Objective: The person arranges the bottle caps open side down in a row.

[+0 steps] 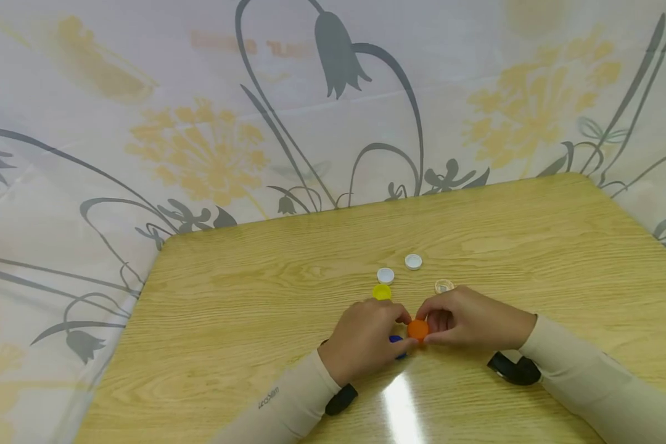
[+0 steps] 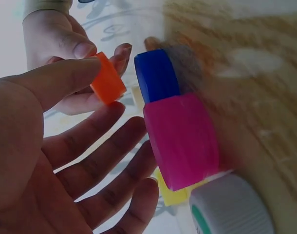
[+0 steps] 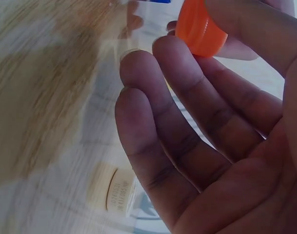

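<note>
Above the wooden table, the thumb and index finger of my left hand [image 1: 363, 339] pinch an orange bottle cap [image 1: 418, 330] from its left. My right hand [image 1: 472, 320] grips the same cap from the other side with thumb and index finger. In the left wrist view, the remaining fingers of the left hand [image 2: 85, 146] are spread beside a blue cap [image 2: 157, 75] and a pink cap [image 2: 181, 141]. The head view shows part of the blue cap [image 1: 398, 346] beneath the left hand; there the pink one is hidden.
A yellow cap [image 1: 382, 291] lies beyond the left hand, with a white cap [image 1: 385, 275] just behind it. Another white cap [image 1: 413, 262] sits farther back. Beyond the right hand is a pale cap [image 1: 444, 287]. A patterned cloth [image 1: 333, 123] hangs behind the table [image 1: 244, 296].
</note>
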